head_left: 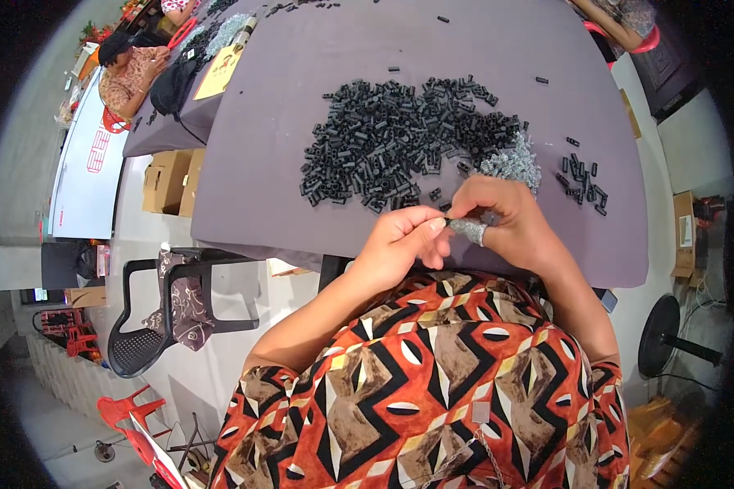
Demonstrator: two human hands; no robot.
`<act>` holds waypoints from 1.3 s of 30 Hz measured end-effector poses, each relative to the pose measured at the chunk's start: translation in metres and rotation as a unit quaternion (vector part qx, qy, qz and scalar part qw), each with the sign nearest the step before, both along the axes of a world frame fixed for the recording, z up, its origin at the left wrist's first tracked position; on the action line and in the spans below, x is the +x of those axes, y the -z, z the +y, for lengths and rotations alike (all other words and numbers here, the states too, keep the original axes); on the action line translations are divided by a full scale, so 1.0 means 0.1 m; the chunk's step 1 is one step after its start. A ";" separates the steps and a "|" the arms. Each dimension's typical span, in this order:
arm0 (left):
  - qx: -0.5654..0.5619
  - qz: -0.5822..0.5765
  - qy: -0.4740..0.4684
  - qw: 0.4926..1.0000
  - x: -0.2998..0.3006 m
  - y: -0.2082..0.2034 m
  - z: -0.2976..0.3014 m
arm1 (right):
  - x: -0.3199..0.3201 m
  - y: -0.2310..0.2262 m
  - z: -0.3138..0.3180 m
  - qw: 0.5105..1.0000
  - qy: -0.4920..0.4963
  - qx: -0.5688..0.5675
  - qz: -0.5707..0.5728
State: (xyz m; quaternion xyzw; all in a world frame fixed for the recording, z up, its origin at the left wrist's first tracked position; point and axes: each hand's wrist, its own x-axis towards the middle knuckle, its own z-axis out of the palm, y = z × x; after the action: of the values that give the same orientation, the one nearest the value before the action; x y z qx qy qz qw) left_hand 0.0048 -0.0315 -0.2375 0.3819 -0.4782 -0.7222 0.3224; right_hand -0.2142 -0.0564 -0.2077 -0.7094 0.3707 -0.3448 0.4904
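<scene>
Over the near edge of the table, my two hands meet fingertip to fingertip. My left hand [401,243] is closed, thumb and forefinger pinching a small dark piece mostly hidden by the fingers. My right hand [507,218] is closed in a pinch on the same spot from the other side; a silvery grey wrap [468,231] covers one of its digits. Just beyond the hands spreads a large heap of short black tubes [379,143]. A smaller mound of tiny clear, silvery pieces [514,161] touches the heap's right side, behind my right hand.
Several black tubes [585,186] lie apart at the right on the grey-purple tablecloth [261,155]. A black chair [179,306] stands left of me, and a fan [662,336] right. Another person [130,77] sits at a second table, far left; another's arm [612,24] shows far right.
</scene>
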 end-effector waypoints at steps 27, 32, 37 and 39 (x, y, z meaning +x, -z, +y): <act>0.001 0.014 -0.034 0.999 -0.07 -0.05 0.04 | -0.04 0.05 0.18 0.985 0.049 -0.154 0.060; -0.004 0.001 -0.017 1.000 -0.10 -0.04 0.03 | -0.04 0.08 0.18 0.987 0.041 -0.144 0.058; -0.005 0.003 0.005 1.000 -0.10 0.00 0.05 | -0.06 0.09 0.19 0.985 0.016 -0.141 0.097; 0.009 0.016 0.003 1.000 -0.10 0.01 0.06 | -0.08 0.15 0.19 0.977 -0.001 -0.193 0.091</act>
State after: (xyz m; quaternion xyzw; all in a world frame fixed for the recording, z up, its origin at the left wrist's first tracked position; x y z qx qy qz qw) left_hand -0.0048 -0.0254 -0.2381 0.3716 -0.4676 -0.7336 0.3241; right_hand -0.2220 -0.0376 -0.2225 -0.8197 0.3394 -0.3430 0.3086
